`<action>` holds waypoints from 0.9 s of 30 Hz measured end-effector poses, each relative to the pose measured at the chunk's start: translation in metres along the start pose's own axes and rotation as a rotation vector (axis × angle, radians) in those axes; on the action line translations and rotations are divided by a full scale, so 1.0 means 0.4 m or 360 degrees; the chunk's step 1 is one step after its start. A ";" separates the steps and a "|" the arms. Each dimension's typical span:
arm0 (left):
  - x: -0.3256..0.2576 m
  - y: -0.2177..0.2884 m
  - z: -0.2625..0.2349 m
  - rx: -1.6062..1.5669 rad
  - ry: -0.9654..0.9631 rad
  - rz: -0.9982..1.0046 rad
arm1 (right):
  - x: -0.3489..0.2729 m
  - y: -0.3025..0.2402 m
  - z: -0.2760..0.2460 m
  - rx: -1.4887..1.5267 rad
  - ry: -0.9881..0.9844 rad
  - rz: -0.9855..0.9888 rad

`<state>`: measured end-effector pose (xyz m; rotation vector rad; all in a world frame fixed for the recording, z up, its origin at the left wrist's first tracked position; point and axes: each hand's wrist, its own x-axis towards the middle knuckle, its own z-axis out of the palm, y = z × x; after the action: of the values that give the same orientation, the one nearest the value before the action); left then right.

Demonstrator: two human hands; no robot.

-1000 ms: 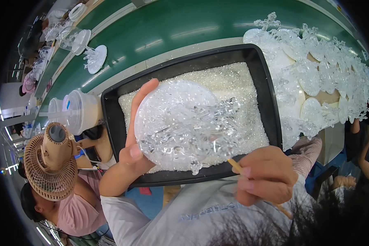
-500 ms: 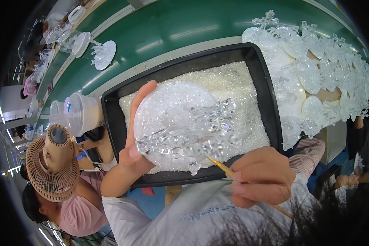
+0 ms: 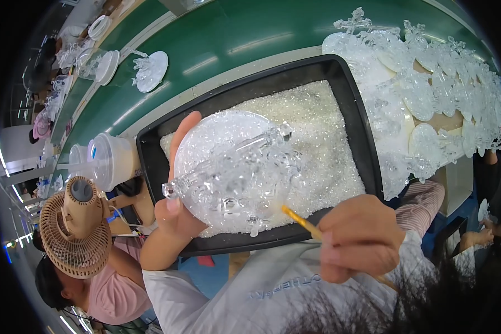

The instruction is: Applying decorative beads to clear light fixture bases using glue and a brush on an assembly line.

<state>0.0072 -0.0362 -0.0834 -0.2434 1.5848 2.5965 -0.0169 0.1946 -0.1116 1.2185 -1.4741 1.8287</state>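
My left hand holds a round clear plastic ornament with a glittery raised figure on it, tilted above a black tray. The tray is filled with small clear white crystals. My right hand grips a thin yellow stick whose tip touches the ornament's lower right edge.
A heap of finished clear ornaments lies to the right of the tray on the green table. A lidded plastic cup and a beige small fan stand at left. Another person in pink sits at lower left.
The ornament has turned a little in my left hand. My right hand has brought the stick's tip closer against its lower edge.
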 end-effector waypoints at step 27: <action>0.001 -0.007 -0.014 -0.0049 -0.0155 -0.0187 | 0.017 -0.020 0.007 0.0034 -0.0083 0.0353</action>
<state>0.0076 -0.0399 -0.0885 -0.2026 1.4541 2.5051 -0.0127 0.1935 -0.1015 1.1595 -1.6806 1.9727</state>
